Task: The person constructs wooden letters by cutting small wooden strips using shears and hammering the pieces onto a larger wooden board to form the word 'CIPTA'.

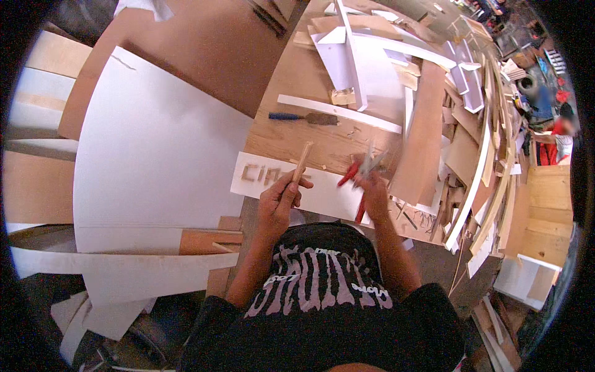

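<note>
My left hand (280, 197) is closed around a thin wooden strip (304, 160), which stands up at a tilt from the fingers. To its right, my right hand (373, 192) grips a red-handled tool with two metal jaws (351, 174); the jaws are apart and blurred, so its exact kind is unclear. Both hands are over the near edge of the wooden worktable (291, 137). Below them lies a white board (328, 189) with small wood pieces set on it in letter shapes, partly covered by my left hand. A blue-handled flat tool (304, 118) rests farther back.
A narrow white strip (338, 113) lies behind the blue-handled tool. Wood offcuts and long strips (477, 186) pile up on the right, beside a brown plank (421, 136). A large white panel (149, 155) stands at the left. Another person (561, 139) is at the far right.
</note>
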Available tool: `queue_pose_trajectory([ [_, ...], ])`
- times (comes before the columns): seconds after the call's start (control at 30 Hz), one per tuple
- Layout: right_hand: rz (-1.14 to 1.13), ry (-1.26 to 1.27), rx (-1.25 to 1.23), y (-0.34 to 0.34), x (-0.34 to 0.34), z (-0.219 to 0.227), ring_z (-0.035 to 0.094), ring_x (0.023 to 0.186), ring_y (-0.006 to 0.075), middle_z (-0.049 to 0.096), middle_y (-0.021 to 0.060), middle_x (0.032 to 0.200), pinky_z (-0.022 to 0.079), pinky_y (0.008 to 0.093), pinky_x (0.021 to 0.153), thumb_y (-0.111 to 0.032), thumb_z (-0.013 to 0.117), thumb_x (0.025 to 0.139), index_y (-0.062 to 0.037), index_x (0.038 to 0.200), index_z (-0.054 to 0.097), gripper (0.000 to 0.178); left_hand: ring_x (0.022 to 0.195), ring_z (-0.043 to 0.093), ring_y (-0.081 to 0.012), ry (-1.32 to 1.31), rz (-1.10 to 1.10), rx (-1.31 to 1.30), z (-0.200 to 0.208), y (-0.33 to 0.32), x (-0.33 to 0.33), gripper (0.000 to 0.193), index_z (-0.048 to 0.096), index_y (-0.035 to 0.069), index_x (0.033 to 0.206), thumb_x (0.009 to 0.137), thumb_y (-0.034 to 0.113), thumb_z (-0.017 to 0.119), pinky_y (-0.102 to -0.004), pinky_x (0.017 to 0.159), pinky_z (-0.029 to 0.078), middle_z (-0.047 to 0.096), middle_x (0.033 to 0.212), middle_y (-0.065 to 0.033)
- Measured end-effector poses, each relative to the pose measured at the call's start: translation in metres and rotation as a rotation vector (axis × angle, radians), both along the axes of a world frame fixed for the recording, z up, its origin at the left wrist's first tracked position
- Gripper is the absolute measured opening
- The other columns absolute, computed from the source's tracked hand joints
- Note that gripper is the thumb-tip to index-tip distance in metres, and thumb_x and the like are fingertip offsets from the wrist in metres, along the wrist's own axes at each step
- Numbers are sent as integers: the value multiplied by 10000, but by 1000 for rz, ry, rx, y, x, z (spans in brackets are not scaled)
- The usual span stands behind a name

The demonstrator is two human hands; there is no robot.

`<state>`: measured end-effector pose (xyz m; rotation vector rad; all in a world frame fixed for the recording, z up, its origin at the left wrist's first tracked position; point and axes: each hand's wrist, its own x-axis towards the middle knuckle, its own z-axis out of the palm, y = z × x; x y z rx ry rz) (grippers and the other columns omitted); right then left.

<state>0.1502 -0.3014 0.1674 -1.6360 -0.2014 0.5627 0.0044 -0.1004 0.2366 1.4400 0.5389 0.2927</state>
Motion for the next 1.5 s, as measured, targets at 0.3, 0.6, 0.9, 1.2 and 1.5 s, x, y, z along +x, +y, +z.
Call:
queue_pose_trajectory([
  [0.3, 236, 530, 116, 24, -144, 20, 598, 1098, 164, 621, 55, 1215, 459, 312, 1011, -115, 843, 793, -13, 1499, 397, 841, 607, 469, -48, -14, -153, -42, -17, 37, -30, 243, 669, 19, 1158, 1054, 180, 520, -210, 537, 392, 570, 739, 20],
  [0.6, 96, 228, 266, 70, -165, 14, 593, 1012, 184, 614, 55, 1101, 494, 344, 889, -245, 745, 888, -71, 1163, 527, 392, 577, 526, -77, 60, -172, 234, 21, 66, -54, 205, 686, 59, 1147, 1028, 165, 558, -259, 555, 457, 661, 772, -34],
  [0.9, 267, -613, -189, 83, -133, 61, 656, 961, 281, 636, 161, 1048, 527, 381, 875, -256, 814, 808, 2, 1197, 567, 528, 718, 722, -281, -87, -131, 587, 35, 85, -77, 185, 734, 82, 1084, 929, 178, 700, -357, 631, 542, 724, 839, -156],
  [1.2, 259, -650, -245, 90, -143, 65, 678, 847, 301, 661, 162, 933, 549, 381, 814, -281, 819, 803, 23, 1115, 607, 485, 748, 736, -274, -159, -185, 569, 42, 85, -84, 188, 744, 73, 1080, 928, 174, 696, -352, 666, 562, 739, 873, -152],
  [1.5, 243, -480, -331, 87, -141, 73, 608, 736, 278, 622, 143, 857, 505, 369, 715, -233, 787, 821, 2, 1030, 586, 374, 757, 734, -292, -101, -233, 665, 41, 80, -70, 191, 743, 73, 1077, 936, 188, 685, -369, 676, 565, 736, 880, -167],
])
